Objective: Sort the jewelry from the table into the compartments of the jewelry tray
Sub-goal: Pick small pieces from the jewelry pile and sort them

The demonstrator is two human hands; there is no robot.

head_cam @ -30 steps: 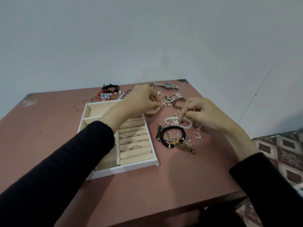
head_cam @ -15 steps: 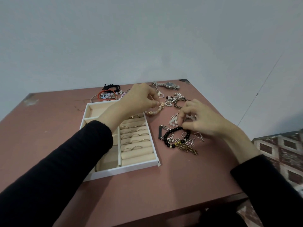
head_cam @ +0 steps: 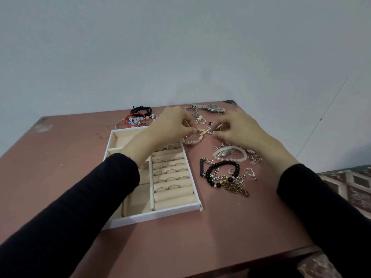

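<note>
Bracelet (head_cam: 195, 140), pink beads with a gold charm: centre of frame, just right of the tray's (head_cam: 160, 214) upper right corner, sagging between both hands low over the table (head_cam: 200, 237). Left hand (head_cam: 172, 127): fingers curled, thumb and forefinger pinching one end of the strand. Right hand (head_cam: 245, 133): fingers also curled, tips pinched on the other end, where small pale beads crowd in. I cannot tell whether that end is snagged on a neighbouring piece.

Judgement: the step in hand is freeing this strand from the pile before it goes into the tray. Notes for doing it well:
- Pinch lightly and draw the ends apart slowly; a jerk could drag the loose pieces lying near the watch (head_cam: 212, 107).
- Once free, lift straight up so it does not sweep the black beads (head_cam: 222, 171) at lower right.
- Rings (head_cam: 170, 171) sit in the tray's right-hand rolls, so the bracelet belongs in an open compartment on the left. The upper left one looks bare, though my left arm hides part of that side.
- Lower it coiled, not draped over a divider.
</note>
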